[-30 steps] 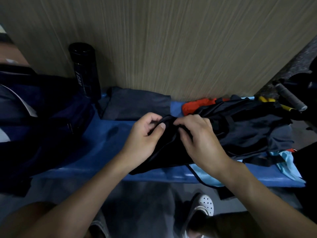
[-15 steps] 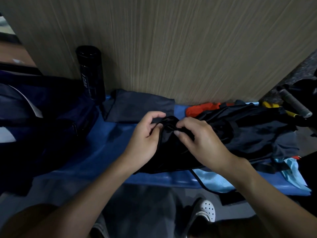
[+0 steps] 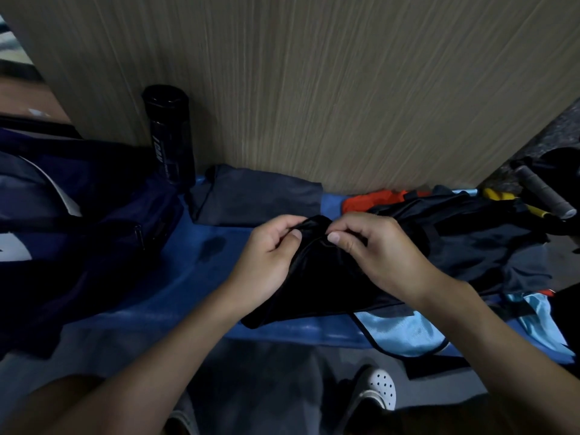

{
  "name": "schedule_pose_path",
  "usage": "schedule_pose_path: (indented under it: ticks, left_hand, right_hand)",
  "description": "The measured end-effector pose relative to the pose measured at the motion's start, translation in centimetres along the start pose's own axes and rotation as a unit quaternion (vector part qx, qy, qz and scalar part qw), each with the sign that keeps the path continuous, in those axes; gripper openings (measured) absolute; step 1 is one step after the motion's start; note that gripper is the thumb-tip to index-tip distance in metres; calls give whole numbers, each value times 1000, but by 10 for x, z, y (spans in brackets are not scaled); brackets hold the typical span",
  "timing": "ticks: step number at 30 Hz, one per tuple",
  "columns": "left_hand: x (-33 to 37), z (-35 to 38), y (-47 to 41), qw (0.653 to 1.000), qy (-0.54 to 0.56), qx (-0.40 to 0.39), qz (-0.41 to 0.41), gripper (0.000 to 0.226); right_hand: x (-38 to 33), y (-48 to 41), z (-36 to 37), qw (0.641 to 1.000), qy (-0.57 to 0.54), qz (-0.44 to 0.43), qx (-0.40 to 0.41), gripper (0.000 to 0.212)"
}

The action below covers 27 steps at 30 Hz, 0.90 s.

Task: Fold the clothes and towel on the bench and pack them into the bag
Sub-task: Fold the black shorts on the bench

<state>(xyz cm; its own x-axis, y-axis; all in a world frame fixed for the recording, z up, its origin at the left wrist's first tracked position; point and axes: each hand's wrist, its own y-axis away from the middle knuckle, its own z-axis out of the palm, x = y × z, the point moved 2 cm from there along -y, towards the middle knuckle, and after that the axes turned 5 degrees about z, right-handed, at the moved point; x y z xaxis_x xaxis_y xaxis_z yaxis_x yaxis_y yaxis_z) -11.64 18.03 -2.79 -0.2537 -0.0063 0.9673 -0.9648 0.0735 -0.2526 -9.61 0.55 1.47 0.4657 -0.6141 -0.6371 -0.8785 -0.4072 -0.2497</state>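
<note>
- Left hand (image 3: pixel 263 265): thumb and curled fingers pinch the top edge of the black garment (image 3: pixel 326 287), gripping the cloth and nothing else
- Right hand (image 3: pixel 386 255): pinches the same edge just beside the left, thumbs almost meeting; judged to be gathering or matching a hem or waistband so the fold starts square
- Black garment: lies bunched on the blue bench (image 3: pixel 194 268) directly before the person, its lower end hanging over the front lip; not yet flat, fold judged to be at its opening stage
- Folded grey garment (image 3: pixel 254 199): lies flat at the back of the bench against the wood-grain wall (image 3: pixel 345 89), apart from the hands; apparently set there finished, awaiting packing
- Heap of clothes (image 3: pixel 477 240): dark items piled at the right, with an orange piece (image 3: pixel 367 200) behind and a light blue piece (image 3: pixel 405 334) drooping off the front edge; unfolded, work outstanding
- Bag (image 3: pixel 78 221): dark navy, at the left end of the bench, within reach of the folding spot; whether it is open cannot be told
- Black bottle (image 3: pixel 171 136): upright against the wall, between bag and grey garment
- Risk: slack, dark fabric in dim light makes edges hard to align
</note>
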Motion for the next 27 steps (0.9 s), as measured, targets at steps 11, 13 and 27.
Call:
schedule_pose_path:
  ticks: [11,13,27]
  left_hand:
    - [2,4,8,995,20,-81,-50,14]
    - [1,0,4,996,-18,-65,-58,11]
    - [-55,-18,-5,811,-517,-246,-115,24]
  right_hand:
    - [5,8,14,999,-32,13,14,6]
    - [8,13,17,999,-19,12,34,8]
    - [22,60,11,997,72,11,-11,18]
